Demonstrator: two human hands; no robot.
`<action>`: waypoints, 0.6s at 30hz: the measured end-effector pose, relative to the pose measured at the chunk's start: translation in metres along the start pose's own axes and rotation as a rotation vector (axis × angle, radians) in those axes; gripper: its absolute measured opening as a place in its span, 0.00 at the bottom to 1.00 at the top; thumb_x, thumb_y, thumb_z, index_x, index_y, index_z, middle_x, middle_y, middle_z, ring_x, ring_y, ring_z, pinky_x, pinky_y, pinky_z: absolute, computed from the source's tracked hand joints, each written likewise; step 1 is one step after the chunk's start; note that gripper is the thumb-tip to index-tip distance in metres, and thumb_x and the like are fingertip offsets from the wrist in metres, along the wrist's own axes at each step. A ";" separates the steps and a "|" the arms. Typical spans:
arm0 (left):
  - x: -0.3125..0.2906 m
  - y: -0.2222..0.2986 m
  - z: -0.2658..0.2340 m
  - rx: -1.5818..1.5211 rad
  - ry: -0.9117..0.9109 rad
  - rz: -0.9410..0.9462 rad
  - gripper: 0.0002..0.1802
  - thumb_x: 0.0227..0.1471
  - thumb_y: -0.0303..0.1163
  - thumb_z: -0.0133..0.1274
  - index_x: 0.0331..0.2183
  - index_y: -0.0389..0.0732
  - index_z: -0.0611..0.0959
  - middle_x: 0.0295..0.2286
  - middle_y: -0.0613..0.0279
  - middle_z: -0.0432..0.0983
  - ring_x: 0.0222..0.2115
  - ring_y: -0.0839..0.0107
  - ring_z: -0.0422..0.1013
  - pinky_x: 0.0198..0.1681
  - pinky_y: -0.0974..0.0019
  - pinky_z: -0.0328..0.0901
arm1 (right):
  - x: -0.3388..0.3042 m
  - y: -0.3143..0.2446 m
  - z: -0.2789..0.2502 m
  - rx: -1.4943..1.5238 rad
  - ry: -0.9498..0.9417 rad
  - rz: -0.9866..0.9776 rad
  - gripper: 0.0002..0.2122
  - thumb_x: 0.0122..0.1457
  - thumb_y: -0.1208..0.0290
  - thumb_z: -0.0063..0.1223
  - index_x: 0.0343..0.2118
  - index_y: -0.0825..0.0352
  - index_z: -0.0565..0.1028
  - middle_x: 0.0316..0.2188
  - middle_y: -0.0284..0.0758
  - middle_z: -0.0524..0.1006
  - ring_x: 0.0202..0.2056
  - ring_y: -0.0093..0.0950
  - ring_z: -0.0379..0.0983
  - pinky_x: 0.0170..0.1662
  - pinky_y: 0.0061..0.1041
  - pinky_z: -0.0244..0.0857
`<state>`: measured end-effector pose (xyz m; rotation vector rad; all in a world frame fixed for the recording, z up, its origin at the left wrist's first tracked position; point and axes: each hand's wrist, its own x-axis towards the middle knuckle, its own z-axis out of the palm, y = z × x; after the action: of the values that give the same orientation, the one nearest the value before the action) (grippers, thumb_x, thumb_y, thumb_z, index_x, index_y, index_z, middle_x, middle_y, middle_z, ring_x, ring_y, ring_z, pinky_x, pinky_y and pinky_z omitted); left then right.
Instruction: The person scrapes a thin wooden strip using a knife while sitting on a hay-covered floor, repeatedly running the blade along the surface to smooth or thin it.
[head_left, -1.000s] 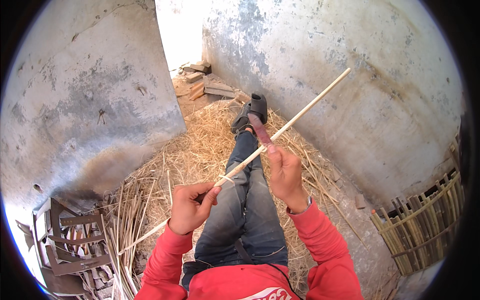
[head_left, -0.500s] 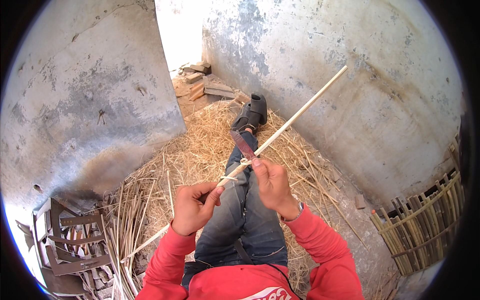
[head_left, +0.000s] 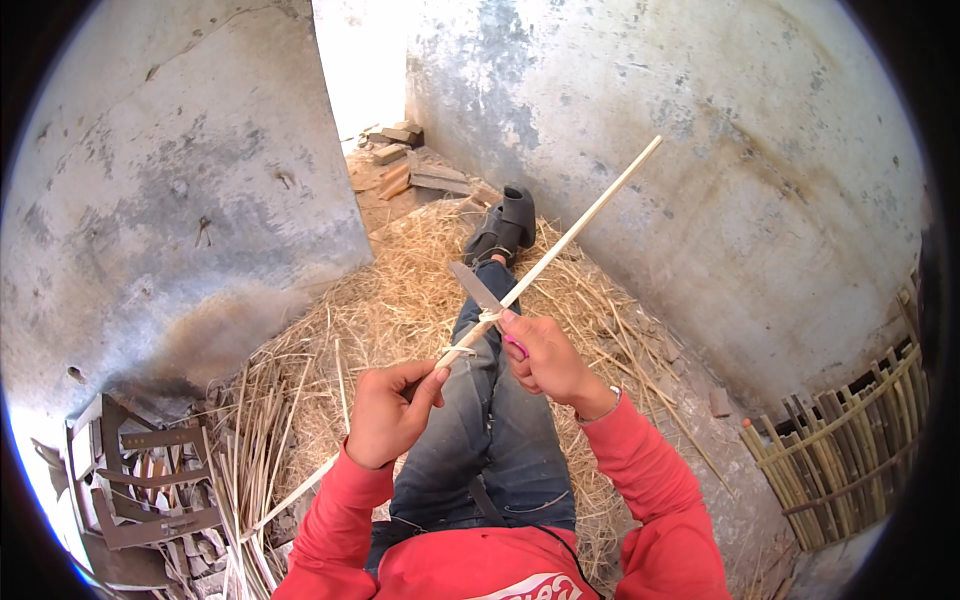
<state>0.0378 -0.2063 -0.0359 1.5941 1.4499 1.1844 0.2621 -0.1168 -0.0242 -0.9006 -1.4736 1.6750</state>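
My left hand (head_left: 397, 412) is closed around the near end of a long pale wooden stick (head_left: 585, 222), which slants up and away to the right above my legs. In my right hand (head_left: 545, 357) is a knife (head_left: 474, 285) with a pink part showing at its handle. The blade lies across the stick and points away to the left. Thin curled shavings (head_left: 488, 317) cling to the stick beside the blade, and another curl sits nearer my left fingers. The handle is mostly hidden in my right fist.
Straw and shavings (head_left: 400, 290) cover the floor around my outstretched legs (head_left: 450, 430). Long split sticks (head_left: 262, 420) lie at left beside a broken dark frame (head_left: 165, 525). A slatted stick panel (head_left: 850, 450) leans at right. Bricks (head_left: 395, 150) lie near the doorway between plastered walls.
My right hand has turned, so the knife blade now shows a greyer face and the pink part is visible. The stick's far end has swung slightly left. My left hand has hardly moved.
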 end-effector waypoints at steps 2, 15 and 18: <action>0.002 0.001 0.000 0.005 0.003 -0.002 0.10 0.64 0.28 0.59 0.38 0.30 0.88 0.20 0.66 0.79 0.22 0.84 0.71 0.25 0.74 0.63 | 0.004 0.003 -0.008 0.215 -0.116 0.196 0.25 0.74 0.50 0.44 0.20 0.58 0.64 0.11 0.21 0.57 0.11 0.14 0.51 0.13 0.19 0.42; 0.006 -0.014 0.010 0.300 0.357 0.381 0.07 0.55 0.26 0.65 0.37 0.36 0.87 0.21 0.52 0.79 0.18 0.61 0.77 0.21 0.61 0.65 | 0.005 -0.004 0.005 0.010 0.203 -0.287 0.16 0.66 0.61 0.61 0.27 0.69 0.79 0.14 0.20 0.66 0.16 0.10 0.58 0.19 0.19 0.50; 0.005 -0.015 0.011 0.422 0.368 0.428 0.08 0.54 0.25 0.65 0.39 0.38 0.87 0.22 0.53 0.78 0.19 0.55 0.75 0.21 0.58 0.65 | 0.010 -0.002 0.013 -0.242 0.251 -0.419 0.11 0.64 0.66 0.65 0.29 0.70 0.83 0.17 0.22 0.74 0.22 0.11 0.63 0.23 0.23 0.56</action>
<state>0.0425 -0.1974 -0.0531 2.1370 1.7292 1.5511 0.2462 -0.1145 -0.0216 -0.8235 -1.5789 1.0587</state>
